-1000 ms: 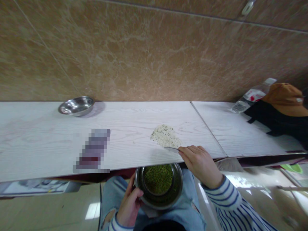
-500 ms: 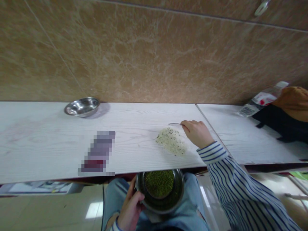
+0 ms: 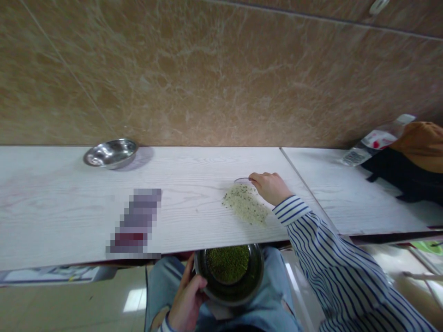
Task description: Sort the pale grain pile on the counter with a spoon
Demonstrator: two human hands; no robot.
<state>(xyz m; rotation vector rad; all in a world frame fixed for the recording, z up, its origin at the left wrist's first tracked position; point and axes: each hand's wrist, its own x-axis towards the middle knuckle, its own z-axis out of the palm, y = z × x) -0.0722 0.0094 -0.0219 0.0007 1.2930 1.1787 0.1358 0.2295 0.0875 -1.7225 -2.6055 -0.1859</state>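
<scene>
My left hand (image 3: 189,291) grips the left rim of a metal bowl (image 3: 254,288), thumb on the edge, held over my lap under the table's front edge. Small green beans (image 3: 228,263), like mung beans, lie inside it. Closed around the handle of a thin, curved metal spoon (image 3: 241,179), my right hand (image 3: 272,186) is at the far side of a loose pile of white grains mixed with green beans (image 3: 246,205). The spoon's tip is close to the pile's far edge; whether it touches the grains I cannot tell.
A second metal bowl (image 3: 111,154) stands at the back left of the white table (image 3: 187,230), by the wall. A blurred-out rectangular object (image 3: 136,221) lies front left. To the right are a plastic bottle (image 3: 372,140) and a dark and brown cloth item (image 3: 411,161).
My right hand has shifted a little to the left with the spoon, along the pile's far edge. The left hand and its bowl stay nearly the same. The view has moved slightly.
</scene>
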